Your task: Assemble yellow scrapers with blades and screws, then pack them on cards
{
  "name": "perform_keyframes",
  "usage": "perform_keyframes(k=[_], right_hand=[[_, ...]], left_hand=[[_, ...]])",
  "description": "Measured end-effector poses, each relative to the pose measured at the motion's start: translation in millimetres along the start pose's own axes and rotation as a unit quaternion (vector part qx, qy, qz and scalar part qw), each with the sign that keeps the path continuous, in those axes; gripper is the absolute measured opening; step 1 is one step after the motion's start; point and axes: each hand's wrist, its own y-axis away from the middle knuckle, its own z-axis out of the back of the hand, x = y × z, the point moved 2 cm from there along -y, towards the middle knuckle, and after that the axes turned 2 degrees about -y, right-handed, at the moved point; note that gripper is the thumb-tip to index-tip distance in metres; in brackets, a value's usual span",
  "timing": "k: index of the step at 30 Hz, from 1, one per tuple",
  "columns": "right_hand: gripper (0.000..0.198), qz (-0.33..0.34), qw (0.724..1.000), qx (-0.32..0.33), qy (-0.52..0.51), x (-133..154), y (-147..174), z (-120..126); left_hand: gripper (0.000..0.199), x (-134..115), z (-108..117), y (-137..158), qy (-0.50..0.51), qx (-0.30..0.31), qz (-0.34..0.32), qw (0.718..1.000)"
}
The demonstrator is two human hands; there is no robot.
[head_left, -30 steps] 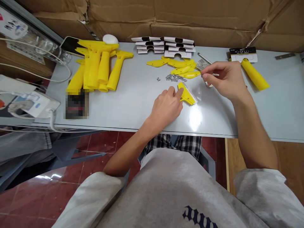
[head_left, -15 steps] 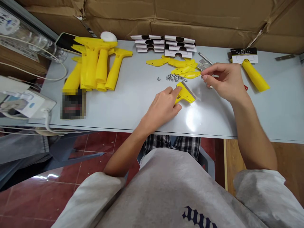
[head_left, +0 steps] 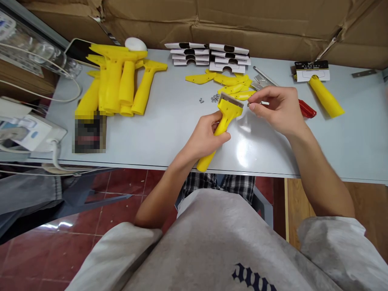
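My left hand [head_left: 209, 135] is wrapped around the handle of a yellow scraper [head_left: 229, 110], its head tilted up and away from me. A metal blade [head_left: 233, 100] lies along the head's far edge. Just right of that head, my right hand [head_left: 280, 108] pinches a tiny metal piece, apparently a screw [head_left: 248, 104], between thumb and forefinger. Behind the right hand lies a red-handled tool [head_left: 306, 109], mostly covered. Loose screws [head_left: 215, 98] lie beyond the scraper, partly hidden by it. Several flat yellow plastic pieces [head_left: 200, 78] are spread behind them.
Several yellow scraper handles [head_left: 113, 83] stand bunched at the left, near a pixelated dark box [head_left: 90, 133]. White folded cards [head_left: 228, 57] are stacked at the back. Metal blades [head_left: 258, 84] lie right of centre. A carded scraper [head_left: 326, 97] rests at the right; cardboard [head_left: 257, 24] borders the back.
My left hand has lifted and turned the scraper so its head points away and its handle shows. My right hand has moved left and slightly nearer, toward the scraper head, uncovering more of the red tool.
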Motion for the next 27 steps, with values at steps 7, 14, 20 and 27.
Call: perform_keyframes(k=[7,14,20,27], right_hand=[[0.033,0.020,0.999,0.023,-0.016,3,7,-13],[0.038,0.054,0.997,0.054,0.014,-2,6,-16],[0.031,0.071,0.993,0.071,0.060,0,9,-17],[0.024,0.102,0.986,0.074,0.110,4,11,-16]], left_hand=[[0.018,-2,2,3,0.100,0.036,0.045,0.993],[0.021,-6,0,3,0.172,0.043,0.064,0.982],[0.019,-4,0,2,0.156,0.041,0.053,0.986],[0.020,-1,-2,2,0.156,0.044,0.053,0.985]])
